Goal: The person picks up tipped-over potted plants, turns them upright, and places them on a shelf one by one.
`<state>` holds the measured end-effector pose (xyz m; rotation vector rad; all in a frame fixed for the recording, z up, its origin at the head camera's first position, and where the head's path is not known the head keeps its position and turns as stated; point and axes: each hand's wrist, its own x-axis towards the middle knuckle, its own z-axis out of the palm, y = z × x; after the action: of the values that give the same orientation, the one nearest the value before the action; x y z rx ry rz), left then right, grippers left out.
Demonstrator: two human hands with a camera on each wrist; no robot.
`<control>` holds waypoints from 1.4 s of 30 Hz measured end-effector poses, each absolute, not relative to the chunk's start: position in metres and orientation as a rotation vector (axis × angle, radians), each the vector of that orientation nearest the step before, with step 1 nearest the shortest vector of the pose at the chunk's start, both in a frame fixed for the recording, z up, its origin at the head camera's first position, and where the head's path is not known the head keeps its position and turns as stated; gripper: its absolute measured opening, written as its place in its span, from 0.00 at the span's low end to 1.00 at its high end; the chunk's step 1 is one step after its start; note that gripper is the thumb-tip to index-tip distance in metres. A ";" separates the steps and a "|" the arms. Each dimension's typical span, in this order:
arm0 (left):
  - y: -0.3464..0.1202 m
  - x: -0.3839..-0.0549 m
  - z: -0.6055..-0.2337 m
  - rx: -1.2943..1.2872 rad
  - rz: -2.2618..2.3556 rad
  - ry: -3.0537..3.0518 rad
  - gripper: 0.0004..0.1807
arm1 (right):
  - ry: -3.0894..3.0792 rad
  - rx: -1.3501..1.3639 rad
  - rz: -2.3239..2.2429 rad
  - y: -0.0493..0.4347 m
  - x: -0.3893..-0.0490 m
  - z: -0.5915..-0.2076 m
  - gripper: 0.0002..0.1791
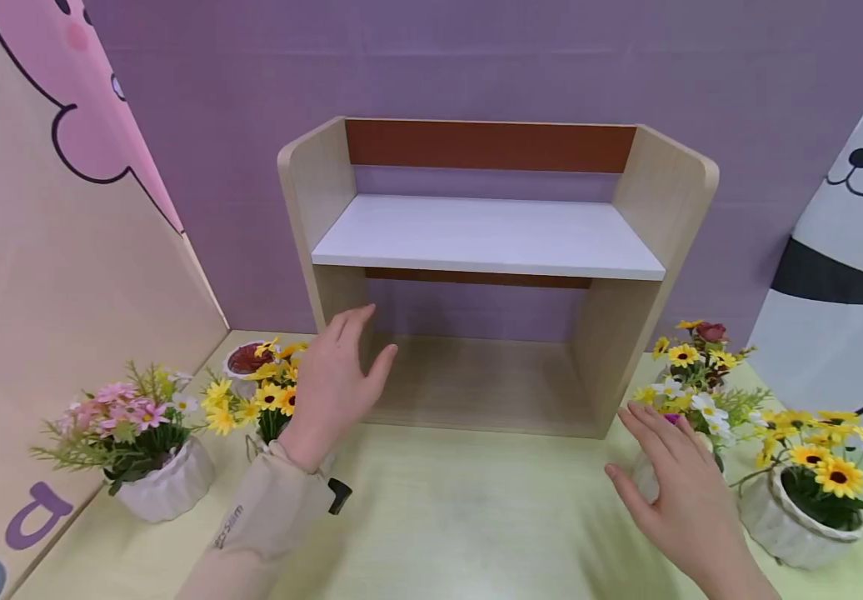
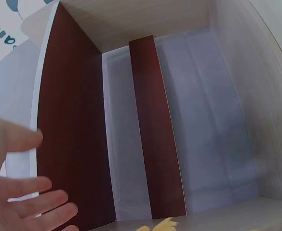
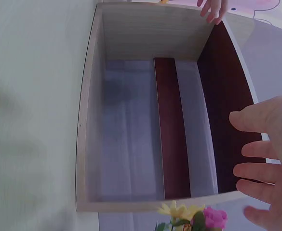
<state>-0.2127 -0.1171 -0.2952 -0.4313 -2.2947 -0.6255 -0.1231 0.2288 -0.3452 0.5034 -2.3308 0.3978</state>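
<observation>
A small wooden shelf unit [image 1: 686,187] with a white middle board [image 1: 487,233] stands against the back. My left hand [image 1: 334,379] hovers with loosely spread fingers in front of its lower left side, holding nothing. Partly behind that hand is a potted plant with yellow flowers [image 1: 270,396]. On the right, my right hand [image 1: 675,492] is held out with fingers extended, its palm free of any object. It overlaps a pot of white and yellow flowers [image 1: 709,408] in the head view. In the right wrist view, its fingers [image 3: 256,171] appear before the shelf's dark red underside [image 3: 227,110].
Pink flowers in a white ribbed pot [image 1: 165,483] stand at the far left, with another pot [image 1: 247,358] farther back. At the right are a white pot of yellow flowers [image 1: 799,517] and a dark red rose [image 1: 711,332]. Printed panels [image 1: 64,292] border the pale tabletop [image 1: 469,508].
</observation>
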 end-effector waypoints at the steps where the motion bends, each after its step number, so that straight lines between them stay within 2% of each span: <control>1: -0.117 -0.214 -0.294 -0.417 -0.652 -2.292 0.29 | -2.326 0.497 0.421 0.230 -0.123 -0.345 0.31; 5: -0.119 -0.217 -0.291 -0.358 -0.745 -2.294 0.27 | -2.319 0.460 0.479 0.236 -0.120 -0.345 0.35; 18: -0.130 -0.222 -0.285 -0.194 -0.821 -2.231 0.29 | -2.298 0.353 0.464 0.250 -0.112 -0.343 0.34; 29: -0.136 -0.227 -0.281 -0.068 -0.926 -2.251 0.32 | -2.280 0.213 0.501 0.259 -0.099 -0.352 0.31; 37: -0.141 -0.236 -0.274 0.027 -0.941 -2.200 0.28 | -2.217 0.224 0.430 0.266 -0.094 -0.352 0.27; 42: -0.144 -0.245 -0.268 0.050 -0.986 -2.200 0.25 | -2.219 0.132 0.415 0.271 -0.091 -0.352 0.23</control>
<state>-0.2446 -0.1436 -0.2681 0.0495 -2.2000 -0.9862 -0.0913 0.2707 -0.3524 0.1315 -2.2195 0.4148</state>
